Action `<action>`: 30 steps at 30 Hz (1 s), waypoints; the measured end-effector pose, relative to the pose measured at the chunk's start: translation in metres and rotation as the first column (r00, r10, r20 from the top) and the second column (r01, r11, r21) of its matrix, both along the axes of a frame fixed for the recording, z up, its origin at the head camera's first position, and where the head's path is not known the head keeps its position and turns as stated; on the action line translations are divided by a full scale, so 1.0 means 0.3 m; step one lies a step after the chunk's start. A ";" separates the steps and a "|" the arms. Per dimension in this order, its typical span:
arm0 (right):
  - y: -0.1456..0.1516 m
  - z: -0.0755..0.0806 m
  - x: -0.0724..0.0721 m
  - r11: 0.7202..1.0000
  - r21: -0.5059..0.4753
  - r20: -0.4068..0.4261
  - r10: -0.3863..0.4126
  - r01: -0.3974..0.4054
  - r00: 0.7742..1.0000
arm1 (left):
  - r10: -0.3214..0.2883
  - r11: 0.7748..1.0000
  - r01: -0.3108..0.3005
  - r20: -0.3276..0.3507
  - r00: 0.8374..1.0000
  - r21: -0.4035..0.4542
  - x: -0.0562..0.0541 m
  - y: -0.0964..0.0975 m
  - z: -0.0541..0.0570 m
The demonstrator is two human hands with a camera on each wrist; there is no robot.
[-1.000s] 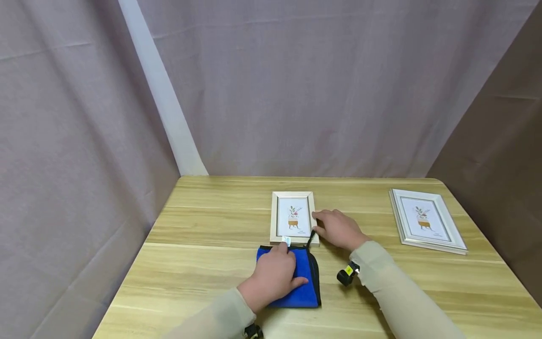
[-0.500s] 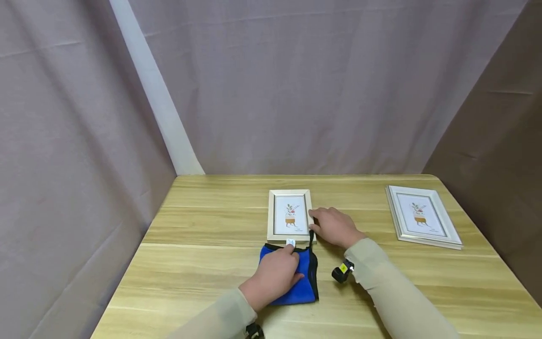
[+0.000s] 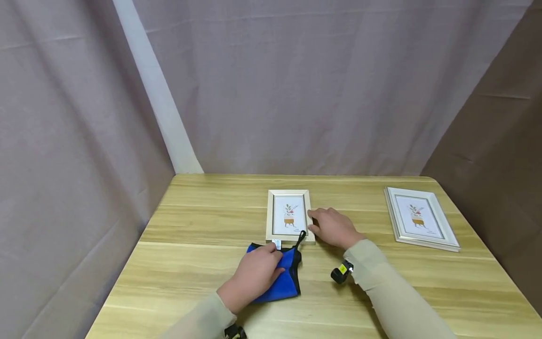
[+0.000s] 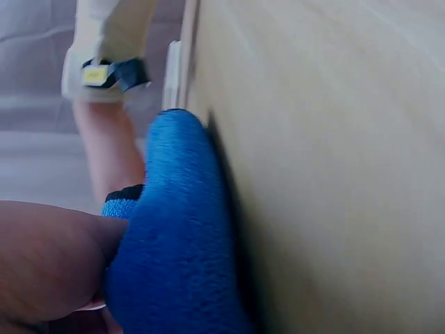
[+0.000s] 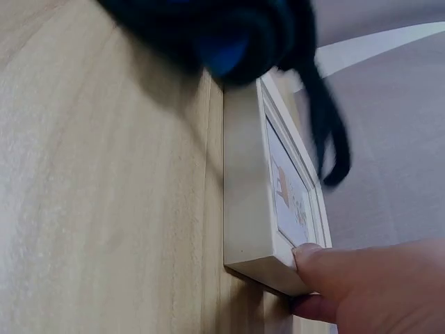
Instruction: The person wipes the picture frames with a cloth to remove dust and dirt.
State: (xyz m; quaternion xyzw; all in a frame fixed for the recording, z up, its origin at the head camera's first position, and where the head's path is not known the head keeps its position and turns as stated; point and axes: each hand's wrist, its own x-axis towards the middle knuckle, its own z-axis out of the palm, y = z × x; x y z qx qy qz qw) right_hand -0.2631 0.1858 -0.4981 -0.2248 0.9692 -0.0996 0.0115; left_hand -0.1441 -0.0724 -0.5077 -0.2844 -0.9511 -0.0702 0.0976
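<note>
A blue cloth [image 3: 282, 285] with black edging, a white tag and a black hanging loop is gripped by my left hand [image 3: 253, 269] near the table's front. In the left wrist view the fuzzy cloth [image 4: 177, 229] bulges beside that hand [image 4: 49, 257], whose fingertips are hidden. Just beyond it lies a pale picture frame [image 3: 269, 214] showing a potted-plant print. My right hand [image 3: 336, 227] holds this frame by its right side. In the right wrist view the thumb [image 5: 313, 261] presses on the frame's [image 5: 245, 188] front border, with a finger below.
A second, white picture frame [image 3: 395, 212] lies face up at the right of the wooden table [image 3: 203, 221]. Grey curtains [image 3: 296, 94] hang behind and to the left, and a brown one [image 3: 499, 141] on the right.
My left hand has moved left with the blue cloth, and the cloth's loop now stands away from my right hand. The right hand stays at the frame's side.
</note>
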 end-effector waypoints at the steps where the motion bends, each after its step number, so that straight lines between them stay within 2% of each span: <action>1: 0.000 0.000 -0.002 1.000 0.002 0.002 0.002 -0.002 1.000 | 0.007 1.000 -0.007 -0.009 1.000 0.016 0.001 -0.018 0.005; 9: 0.007 0.008 0.001 1.000 0.011 0.009 -0.010 0.010 1.000 | 0.075 0.992 -0.068 -0.061 0.995 0.105 -0.012 -0.123 0.071; 13: 0.005 0.003 0.000 1.000 0.012 0.005 -0.012 0.012 1.000 | 0.113 0.986 -0.103 -0.078 0.991 0.132 -0.033 -0.158 0.095; 17: 0.003 -0.001 -0.001 1.000 0.013 0.004 -0.012 0.012 1.000 | 0.146 0.981 -0.133 -0.081 0.986 0.140 -0.060 -0.178 0.084; 23: 0.000 0.000 0.004 1.000 0.006 0.007 -0.014 0.014 1.000 | 0.150 0.985 -0.146 -0.034 0.988 0.094 -0.097 -0.177 0.031; 27: -0.002 0.001 0.007 1.000 0.000 0.008 -0.010 0.010 1.000 | 0.131 0.988 -0.132 0.019 0.991 0.076 -0.100 -0.171 0.005; 30: 0.003 0.002 0.008 1.000 -0.003 0.008 -0.012 0.012 1.000 | 0.104 0.990 -0.108 0.041 0.994 0.091 -0.092 -0.164 0.002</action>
